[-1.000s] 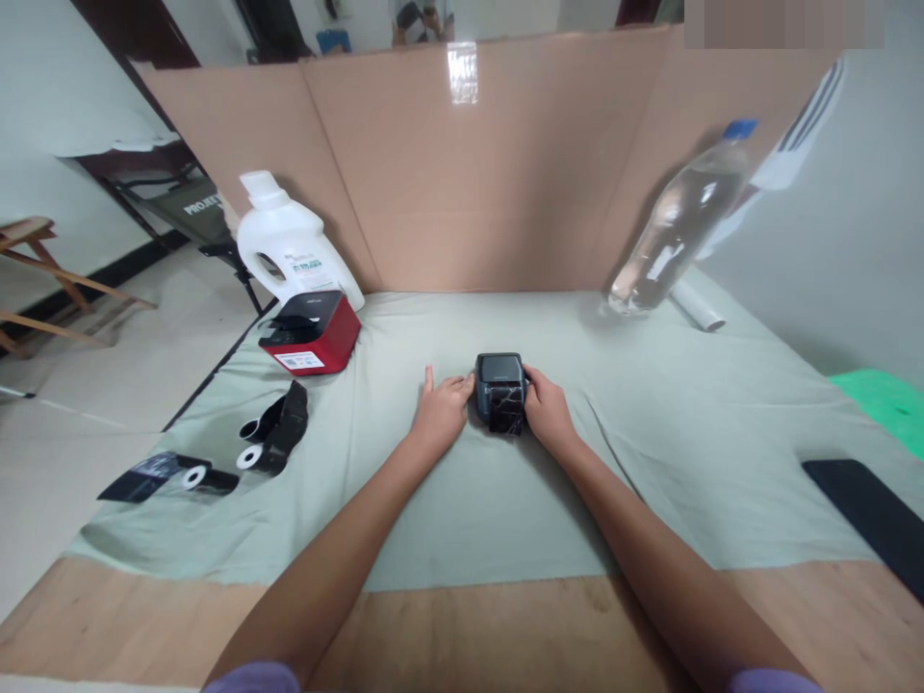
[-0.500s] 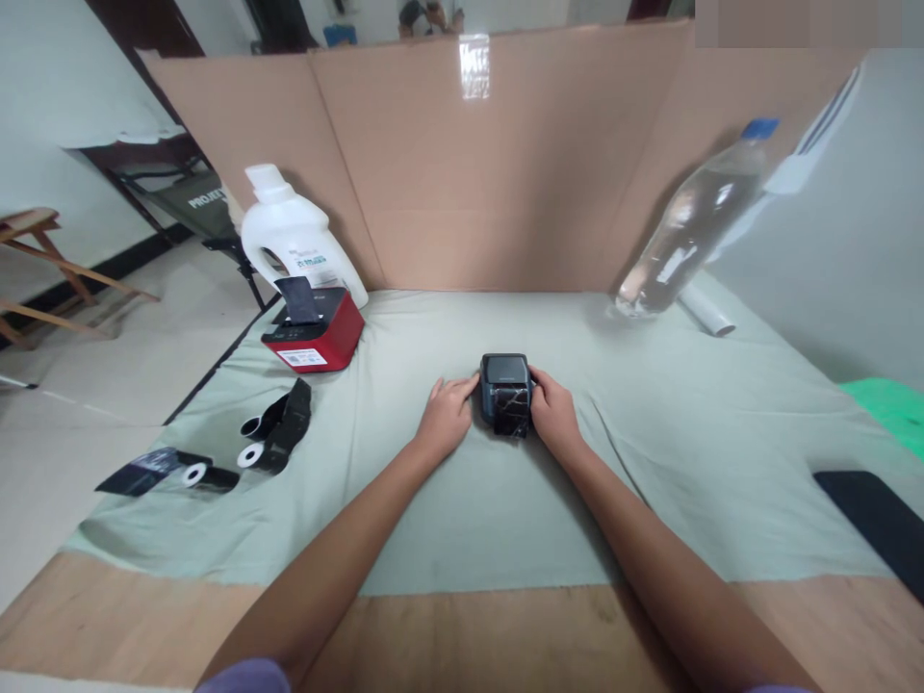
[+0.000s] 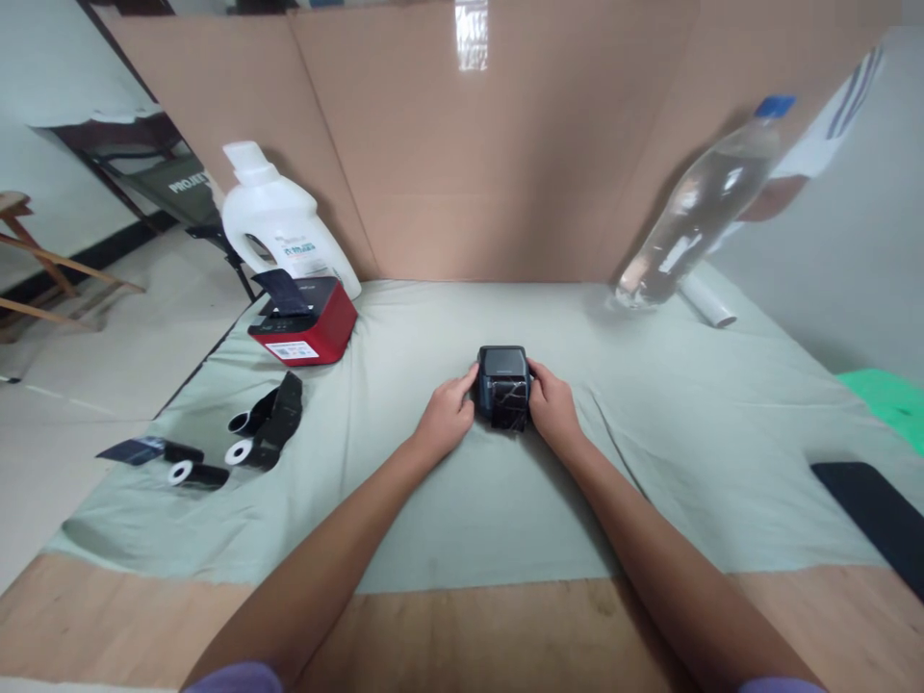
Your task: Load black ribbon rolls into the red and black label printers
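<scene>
A small dark box-shaped device, looking like a portable label printer (image 3: 503, 364), rests on the pale green cloth. A glossy black strip (image 3: 509, 404) with thin light lines hangs down its front. My left hand (image 3: 446, 414) presses against the device's left side with the thumb and forefinger. On the other side, my right hand (image 3: 554, 402) grips the right edge, thumb along the top corner and the other fingers mostly hidden. Between them the hands hold the device from both sides.
At left stand a red and black printer (image 3: 310, 327) and a white jug (image 3: 278, 226). Several black film rolls (image 3: 198, 475) lie nearer. A water bottle (image 3: 704, 207) leans at right by a white tube (image 3: 707, 300). A dark phone-like slab (image 3: 870, 520) lies right. Cardboard (image 3: 491, 164) closes the back.
The camera view has tilted slightly down. My left forefinger looks a little more bent against the device; my right hand keeps its grip. Behind the bottle, another person's arm now shows.
</scene>
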Motion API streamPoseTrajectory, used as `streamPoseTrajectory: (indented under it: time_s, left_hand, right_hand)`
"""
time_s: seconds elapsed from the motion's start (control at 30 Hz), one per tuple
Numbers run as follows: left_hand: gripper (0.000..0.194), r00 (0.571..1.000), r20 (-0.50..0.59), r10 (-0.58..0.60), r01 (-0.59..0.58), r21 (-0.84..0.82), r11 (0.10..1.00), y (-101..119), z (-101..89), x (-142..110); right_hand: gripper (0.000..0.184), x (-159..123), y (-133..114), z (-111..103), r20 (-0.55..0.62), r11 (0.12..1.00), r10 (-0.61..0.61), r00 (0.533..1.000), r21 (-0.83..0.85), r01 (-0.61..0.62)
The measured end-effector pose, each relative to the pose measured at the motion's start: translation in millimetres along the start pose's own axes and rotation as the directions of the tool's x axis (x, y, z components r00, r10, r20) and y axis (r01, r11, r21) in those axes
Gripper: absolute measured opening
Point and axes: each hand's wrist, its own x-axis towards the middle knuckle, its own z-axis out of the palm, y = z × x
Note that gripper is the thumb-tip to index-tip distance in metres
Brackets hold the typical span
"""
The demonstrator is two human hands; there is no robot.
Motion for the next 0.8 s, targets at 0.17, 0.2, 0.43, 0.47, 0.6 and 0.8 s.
streamPoseTrajectory:
  time_s: [0.17,0.2,0.43,0.47,0.6,0.8]
  left_hand:
    - [0.081,0.999,0.047,0.002,-0.001,-0.015,1.0,-3,-0.9,1]
    - [0.082,0.999,0.054,-0.001,0.001,0.002,1.0,-3,-0.5,1]
    - [0.078,0.999,0.045,-0.017,0.007,0.201,0.98,3,3.8,1]
    - [0.078,0.999,0.047,-0.009,-0.001,0.216,0.976,3,4.2,1]
    - [0.075,0.999,0.037,-0.011,0.0,0.28,0.96,4,6.2,0]
    - [0.077,1.0,0.027,-0.015,0.007,0.275,0.961,3,10.8,-2]
  right_hand:
    - [0.054,0,-3,-2,0.026,0.999,-0.001,1.0,-0.041,0.002]
    - [0.054,0,-4,-2,0.026,0.999,-0.003,1.0,-0.045,0.004]
    - [0.052,0,-3,-1,0.018,0.999,-0.021,1.0,-0.037,0.021]
    - [0.051,0,-2,-1,0.018,0.999,-0.021,1.0,-0.033,0.022]
    - [0.052,0,-1,-1,0.019,1.0,-0.014,1.0,-0.022,0.014]
    - [0.051,0,-1,-2,0.005,1.0,-0.019,1.0,-0.011,0.019]
